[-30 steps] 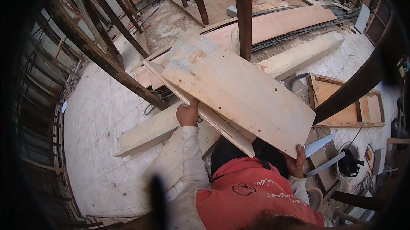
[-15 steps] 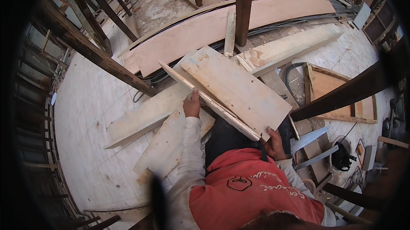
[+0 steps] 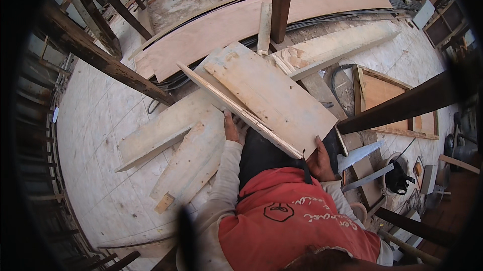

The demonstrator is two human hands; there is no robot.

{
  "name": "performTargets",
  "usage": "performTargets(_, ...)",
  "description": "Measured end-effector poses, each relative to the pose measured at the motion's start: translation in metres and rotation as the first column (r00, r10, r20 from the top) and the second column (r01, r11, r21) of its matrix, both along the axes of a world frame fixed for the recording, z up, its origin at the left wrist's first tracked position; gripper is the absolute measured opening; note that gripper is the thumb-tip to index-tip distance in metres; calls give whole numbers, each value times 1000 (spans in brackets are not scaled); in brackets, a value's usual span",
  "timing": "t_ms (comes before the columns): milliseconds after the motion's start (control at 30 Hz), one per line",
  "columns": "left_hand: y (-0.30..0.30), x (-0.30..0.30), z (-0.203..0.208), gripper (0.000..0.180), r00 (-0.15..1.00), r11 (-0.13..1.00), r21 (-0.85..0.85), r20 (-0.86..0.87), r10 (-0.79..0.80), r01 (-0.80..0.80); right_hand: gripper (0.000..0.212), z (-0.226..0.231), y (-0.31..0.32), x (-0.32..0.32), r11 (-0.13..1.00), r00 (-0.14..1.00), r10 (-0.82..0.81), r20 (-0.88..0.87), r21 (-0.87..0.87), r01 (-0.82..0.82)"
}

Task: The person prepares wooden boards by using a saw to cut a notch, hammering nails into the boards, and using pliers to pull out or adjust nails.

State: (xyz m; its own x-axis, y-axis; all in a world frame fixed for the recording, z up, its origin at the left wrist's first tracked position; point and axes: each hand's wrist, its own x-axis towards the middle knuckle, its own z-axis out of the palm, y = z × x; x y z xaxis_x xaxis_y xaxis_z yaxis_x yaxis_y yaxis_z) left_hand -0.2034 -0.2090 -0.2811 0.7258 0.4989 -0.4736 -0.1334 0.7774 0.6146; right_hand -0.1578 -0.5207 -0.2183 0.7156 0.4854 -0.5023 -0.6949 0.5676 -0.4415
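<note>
- Gripping a wide plywood panel (image 3: 271, 97) at its near edge: left hand (image 3: 232, 129) clamped on the lower left of the edge, right hand (image 3: 322, 159) closed on the near right corner.
- Panel now lower and farther from the camera than a second ago; earlier filling the middle of the view, now smaller and tilted, far end down toward the board pile. Reads as being lowered onto the stack.
- Thin wooden strip (image 3: 236, 107) along the panel's left edge, touching it.
- Below: loose pale planks (image 3: 173, 137) lying crosswise on the tiled floor (image 3: 95, 135), just beside the left hand.
- Long curved plywood sheet (image 3: 261, 17) beyond the panel, black cables (image 3: 347, 19) running along its near side.
- Hand saw (image 3: 358, 154) near the right hand, flat on the floor.
- Dark timber props (image 3: 100, 59) leaning left and right; open wooden frame (image 3: 387, 97) at right.
- Room: rough construction site, dusty, cluttered.
</note>
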Motion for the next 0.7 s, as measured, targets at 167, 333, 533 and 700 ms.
performTargets(167,-11,11,34,93,997,992,108,34,68,-71,52,-14,-11,7,996,997,76,8,-52,-75)
performTargets(333,-19,23,79,105,985,949,307,-127,117,-74,53,5,3,7,989,984,-48,173,-128,71)
performTargets(533,-13,42,117,123,982,933,325,-54,182,-155,56,4,-15,23,989,988,-143,52,37,141)
performTargets(700,8,39,139,112,991,914,385,29,130,-131,62,-12,-37,19,984,994,-67,87,-160,81)
